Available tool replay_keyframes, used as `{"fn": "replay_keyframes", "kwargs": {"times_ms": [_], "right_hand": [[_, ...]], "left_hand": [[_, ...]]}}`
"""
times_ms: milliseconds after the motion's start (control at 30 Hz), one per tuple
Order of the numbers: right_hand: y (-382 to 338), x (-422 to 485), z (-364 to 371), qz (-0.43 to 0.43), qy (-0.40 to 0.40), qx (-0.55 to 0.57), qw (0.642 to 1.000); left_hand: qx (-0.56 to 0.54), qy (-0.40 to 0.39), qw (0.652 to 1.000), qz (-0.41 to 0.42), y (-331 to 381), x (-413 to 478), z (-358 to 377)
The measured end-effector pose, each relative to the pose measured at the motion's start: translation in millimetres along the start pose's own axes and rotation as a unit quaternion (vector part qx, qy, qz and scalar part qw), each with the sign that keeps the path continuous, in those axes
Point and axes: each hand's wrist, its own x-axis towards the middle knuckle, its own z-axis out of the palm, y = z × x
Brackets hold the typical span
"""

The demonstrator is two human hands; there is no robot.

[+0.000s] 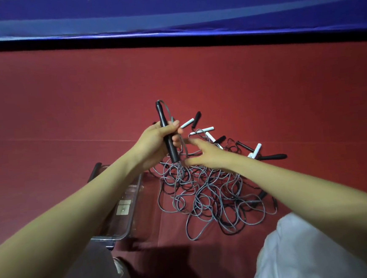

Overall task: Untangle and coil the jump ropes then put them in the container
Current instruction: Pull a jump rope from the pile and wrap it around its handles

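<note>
**A:** The biggest worry is the biggest thing: the tangle (215, 191) of jump ropes heaped on the red floor (65, 100), just right of the container (119, 223). A hard pull on the lifted rope would probably cinch loops into knots or drag the whole heap.

**B:** And the container?

**A:** It lies under the left forearm, with no rope in it yet. A trailing loop could catch on its rim.

**B:** The hands?

**A:** The left hand (154, 145) has its grip curled round a black handle (165, 129), held upright above the heap. The right hand (206, 156) has its grip spread, fingers straight. The grey cord (184, 149) runs between thumb and forefinger but isn't clearly pinched, so it could slide free and fall back into the pile.

**B:** Materials?

**A:** The floor is matte and smooth. The container is hard clear plastic, rectangular with rounded corners. The cords are thin and glossy, grey and black, and look springy. The handles are slim rods: the black ones matte, the white handles (201, 130) straight and pale.
</note>
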Motion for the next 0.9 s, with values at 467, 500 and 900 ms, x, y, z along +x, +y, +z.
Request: {"fn": "replay_keyframes", "kwargs": {"times_ms": [467, 500, 900], "right_hand": [[58, 1, -76, 0.09, 0.024, -0.173, 0.98], [52, 1, -77, 0.068, 0.039, -0.18, 0.98], [10, -7, -68, -0.039, 0.02, -0.244, 0.969]], "left_hand": [[0.384, 0.169, 0.901, -0.107, -24, 18, -63], [0.477, 0.162, 0.853, -0.135, -29, 18, -61], [0.281, 0.01, 0.958, 0.053, -41, 14, 12]]}}
